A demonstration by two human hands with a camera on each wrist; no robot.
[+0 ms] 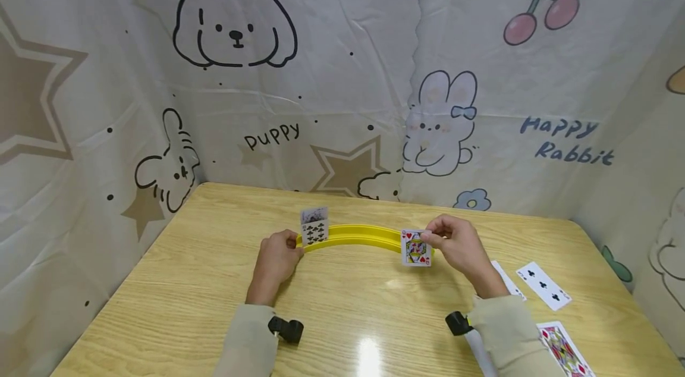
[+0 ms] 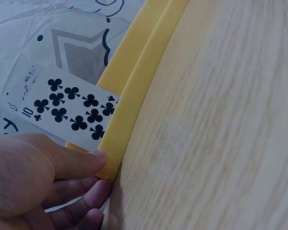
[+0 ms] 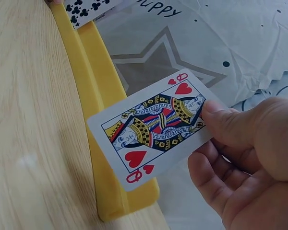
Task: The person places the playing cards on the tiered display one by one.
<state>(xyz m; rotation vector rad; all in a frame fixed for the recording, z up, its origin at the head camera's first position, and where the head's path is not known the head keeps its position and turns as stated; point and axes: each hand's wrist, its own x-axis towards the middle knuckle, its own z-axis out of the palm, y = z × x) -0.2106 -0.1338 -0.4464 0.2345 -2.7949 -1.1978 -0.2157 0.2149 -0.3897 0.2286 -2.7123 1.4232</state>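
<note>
A curved yellow card holder [image 1: 364,235] stands on the wooden table. At its left end my left hand [image 1: 276,259] grips it, the thumb [image 2: 84,163] on the front rail and the fingers curled about the end. In the slot there, a ten of clubs [image 2: 74,108] stands upright with a joker [image 1: 314,214] showing above it. My right hand [image 1: 456,248] pinches a queen of hearts [image 3: 156,127] by one edge, between thumb and fingers. That card is in front of the holder's right end; whether it touches the rail I cannot tell.
Right of my right hand lies a three of clubs [image 1: 543,286]. Another card [image 1: 508,280] is partly covered by that wrist. Closer in lie a face card of diamonds [image 1: 565,351] and a white piece [image 1: 480,353], partly under the sleeve. A printed cloth [image 1: 342,85] hangs behind the table [image 1: 348,305].
</note>
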